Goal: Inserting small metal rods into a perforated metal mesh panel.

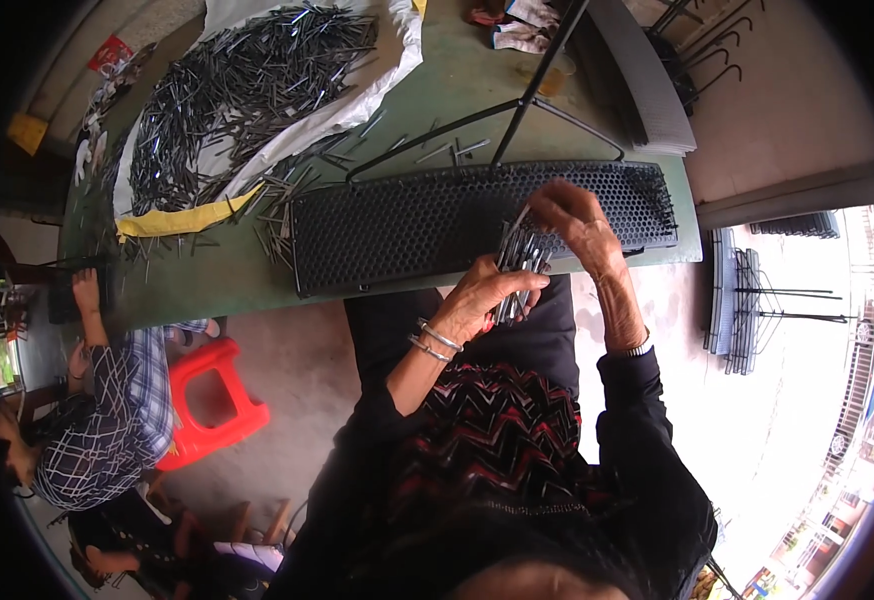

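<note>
My left hand (487,290) is closed round a bundle of thin metal rods (523,250), their ends sticking up past the fingers. Just above the bundle's upper ends, my right hand (579,222) is closed in a pinch; what lies between its fingertips is too small to make out. Both hands are at the near edge of a long black perforated rack (397,228) with round holes. Small dark pieces stand in the holes at the rack's right end. A thin black bar frame (517,115) rises from its far side.
Loose rods (257,95) are heaped on a white sheet (397,60) on the green table (257,290). Flat grey panels (647,90) and gloves (527,25) lie at the back right. A red stool (247,415) and a seated co-worker (97,440) are at left; racks (732,300) stand at right.
</note>
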`<state>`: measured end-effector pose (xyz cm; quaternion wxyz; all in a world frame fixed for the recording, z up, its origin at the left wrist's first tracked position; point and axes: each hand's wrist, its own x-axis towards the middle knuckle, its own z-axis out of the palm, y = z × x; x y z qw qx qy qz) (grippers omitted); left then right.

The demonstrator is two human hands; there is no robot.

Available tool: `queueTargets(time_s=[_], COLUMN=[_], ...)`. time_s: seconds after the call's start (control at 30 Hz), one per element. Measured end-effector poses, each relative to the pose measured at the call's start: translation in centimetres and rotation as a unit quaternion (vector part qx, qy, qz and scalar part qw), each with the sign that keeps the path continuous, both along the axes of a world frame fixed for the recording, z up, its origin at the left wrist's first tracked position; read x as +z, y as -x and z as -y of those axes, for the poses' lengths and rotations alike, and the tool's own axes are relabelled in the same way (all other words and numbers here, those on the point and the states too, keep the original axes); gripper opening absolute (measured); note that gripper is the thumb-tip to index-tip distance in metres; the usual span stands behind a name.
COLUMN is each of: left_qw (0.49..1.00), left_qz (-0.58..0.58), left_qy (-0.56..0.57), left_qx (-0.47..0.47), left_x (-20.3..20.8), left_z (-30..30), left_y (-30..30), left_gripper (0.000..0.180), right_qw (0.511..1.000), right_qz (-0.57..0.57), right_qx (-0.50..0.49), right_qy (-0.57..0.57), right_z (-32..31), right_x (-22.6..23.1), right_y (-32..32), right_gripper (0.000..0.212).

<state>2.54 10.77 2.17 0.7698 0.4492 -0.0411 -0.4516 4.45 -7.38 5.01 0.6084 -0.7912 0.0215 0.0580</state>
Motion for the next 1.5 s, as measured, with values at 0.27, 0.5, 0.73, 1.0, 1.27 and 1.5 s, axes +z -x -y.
queueTargets(time_s=[0.27,0.5,0.73,1.0,1.27,1.5], left_qw=[1.0,1.0,1.0,0.998,0.991,0.99], left_qz=[-0.008,-0.007,-0.013,0.041,0.093,0.115], left_qy=[0.016,0.017,-0.008,-0.04,-0.088,-0.069], left_qx=[0.008,0.008,0.008,0.027,0.047,0.04], left_x=[-0.8,-0.8,0.0,-0.3,-0.4,-0.8], left_z=[0.5,0.6,0.4,0.2,1.1,1.0], left_y=[-0.2,0.0,0.0,0.2,0.5,-0.1], left_gripper=[0.016,0.014,0.013,0.017,0.019,0.016], right_qw=[0.9,0.887,0.87,0.98,0.984,0.995], right_qz=[0.272,0.3,0.302,0.07,0.069,0.074], right_qx=[-0.229,-0.185,-0.15,0.004,0.064,-0.011], right_qy=[0.254,0.299,0.36,0.185,0.152,0.065], right_z=[-1.3,-1.6,-1.6,-0.6,-1.7,-1.2], right_x=[-3.0,-2.7,-2.6,0.9,1.9,1.6], right_y=[-2.4,-2.8,-2.2,-1.4,1.4,1.1], right_gripper=[0.002,0.006,0.01,0.027,0.018,0.014])
